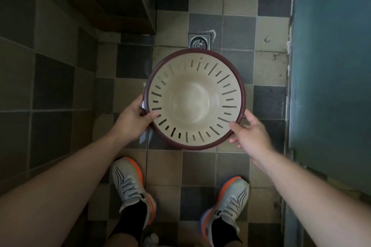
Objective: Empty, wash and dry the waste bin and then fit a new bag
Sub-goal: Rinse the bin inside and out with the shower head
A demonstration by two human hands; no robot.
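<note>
I look straight down into a round cream waste bin (192, 98) with slotted walls and a dark red rim. It holds nothing inside and is held upright above the tiled floor. My left hand (133, 120) grips the rim at its lower left, thumb over the inside edge. A bit of pale plastic (145, 136) shows under that hand. My right hand (248, 134) is at the rim's lower right, thumb on the edge and fingers spread loosely beside it.
A square metal floor drain (198, 41) lies just beyond the bin. Checkered tiles cover the floor and the left wall (50, 78). A teal door or panel (331, 66) stands at the right. My two shoes (130, 184) are planted below the bin.
</note>
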